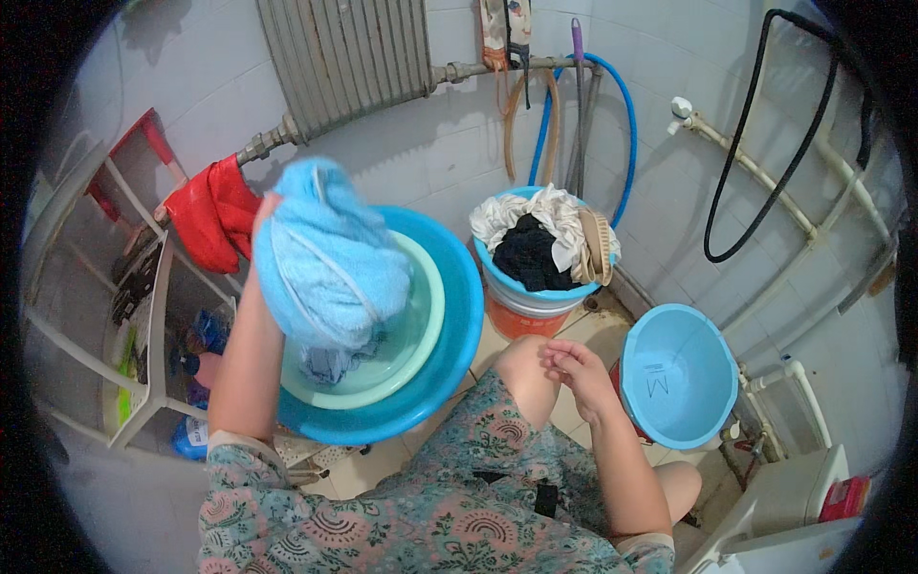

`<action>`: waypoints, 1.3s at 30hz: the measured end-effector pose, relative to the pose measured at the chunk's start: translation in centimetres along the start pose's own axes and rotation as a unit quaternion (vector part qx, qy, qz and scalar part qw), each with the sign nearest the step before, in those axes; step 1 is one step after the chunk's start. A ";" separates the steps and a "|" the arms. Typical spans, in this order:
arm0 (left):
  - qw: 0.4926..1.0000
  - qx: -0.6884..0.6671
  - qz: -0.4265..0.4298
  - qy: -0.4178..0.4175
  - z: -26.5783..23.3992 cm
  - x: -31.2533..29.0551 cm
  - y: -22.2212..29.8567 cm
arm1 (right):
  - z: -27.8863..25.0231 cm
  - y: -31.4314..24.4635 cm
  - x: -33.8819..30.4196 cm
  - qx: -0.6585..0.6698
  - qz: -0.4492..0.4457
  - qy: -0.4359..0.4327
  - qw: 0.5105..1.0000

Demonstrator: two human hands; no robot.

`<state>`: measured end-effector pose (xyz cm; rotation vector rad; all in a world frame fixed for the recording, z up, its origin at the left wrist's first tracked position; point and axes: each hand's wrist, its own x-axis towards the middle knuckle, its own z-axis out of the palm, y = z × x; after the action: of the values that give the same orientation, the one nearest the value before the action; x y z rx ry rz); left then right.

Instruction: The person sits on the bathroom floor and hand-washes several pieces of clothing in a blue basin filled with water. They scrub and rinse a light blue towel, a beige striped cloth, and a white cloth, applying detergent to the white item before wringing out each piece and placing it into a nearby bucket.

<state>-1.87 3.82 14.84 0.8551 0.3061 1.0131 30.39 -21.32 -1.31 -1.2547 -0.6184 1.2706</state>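
Head view, looking down on a person seated in a tiled washroom. A light blue towel (325,253), bunched and wet-looking, is held up by the left hand (266,212) above a pale green basin (426,316), which is nested inside a larger blue basin (459,335). The left hand is mostly hidden behind the cloth; its fingers appear closed around the top of the bundle, though their exact hold cannot be told. The lower end of the towel hangs down into the green basin, where more bluish fabric is seen against the inner wall.

The right hand (579,368) is rested near the raised knee, apart from the towel, with the fingers loosely curled and nothing gripped.

Behind the basins a blue bucket (535,287) is seen, heaped with white, black and tan laundry. To the right an empty light blue bucket (674,378) is tilted toward the camera. Red rubber gloves (210,215) are draped over a pipe on the left, and a blue hose (626,124) is looped on the wall.

Judged from this, the washing seems to be partway through: one towel is lifted out of the basin, while the heaped bucket suggests that much laundry is left. Nothing is seen hung up to dry.
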 end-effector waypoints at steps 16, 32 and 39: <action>0.948 0.064 0.233 -0.206 18.0 2.1 7.8 | 10.0 -5.9 4.5 -0.313 -0.327 0.007 0.892; 0.935 0.038 0.174 -0.306 19.2 7.0 4.8 | 9.6 -15.0 11.4 0.283 -0.089 0.041 0.954; 0.900 0.195 0.375 -0.105 18.7 15.5 -0.8 | 6.2 -21.4 17.6 0.198 -0.198 0.115 0.953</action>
<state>17.76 7.65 28.68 1.4994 -0.0265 1.5835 37.06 0.74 15.27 -0.8720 -0.3929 0.8446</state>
